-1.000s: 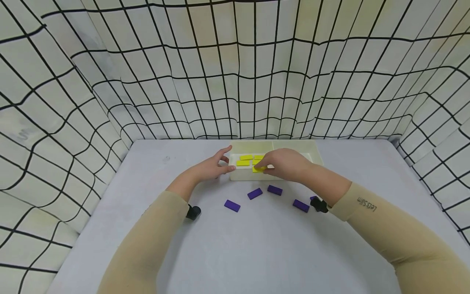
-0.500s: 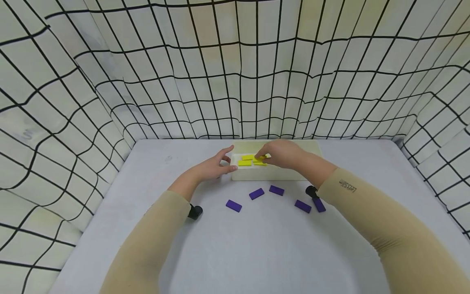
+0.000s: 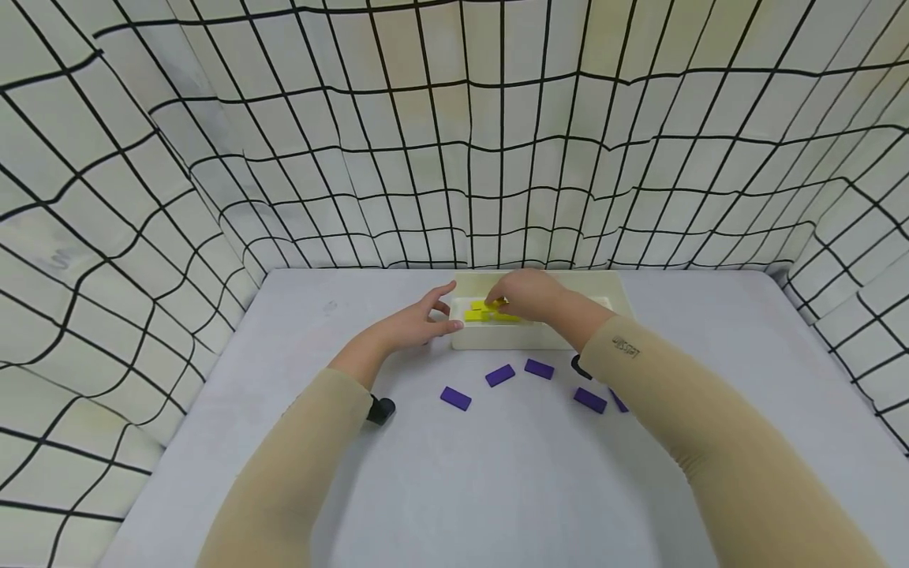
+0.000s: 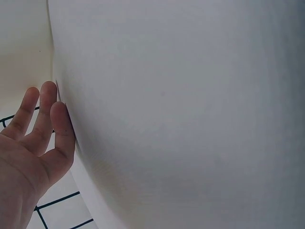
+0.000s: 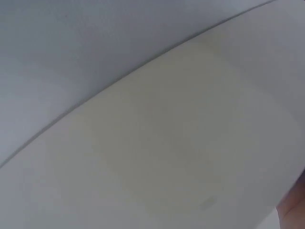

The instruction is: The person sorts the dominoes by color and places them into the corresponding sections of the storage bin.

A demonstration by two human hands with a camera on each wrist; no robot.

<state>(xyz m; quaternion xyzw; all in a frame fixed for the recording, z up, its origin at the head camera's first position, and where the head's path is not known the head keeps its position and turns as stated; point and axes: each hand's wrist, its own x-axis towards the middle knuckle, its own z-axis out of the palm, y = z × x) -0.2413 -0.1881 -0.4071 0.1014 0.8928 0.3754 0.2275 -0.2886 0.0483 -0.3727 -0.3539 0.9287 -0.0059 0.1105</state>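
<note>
Tan sleeves (image 3: 284, 465), black wrist cameras (image 3: 382, 410)

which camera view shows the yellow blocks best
The head view: it looks down on the yellow blocks in the pale box, though the right hand partly covers them. The left wrist view and right wrist view show none of the blocks.

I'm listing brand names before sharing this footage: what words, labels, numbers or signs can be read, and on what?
"LetsSlim": right sleeve; small, exact spelling uncertain.
Faint mark on the left wall: too blurred to read.
Pale smudge on the table: unreadable.
Nothing readable on the yellow blocks, purple blocks or container.
</note>
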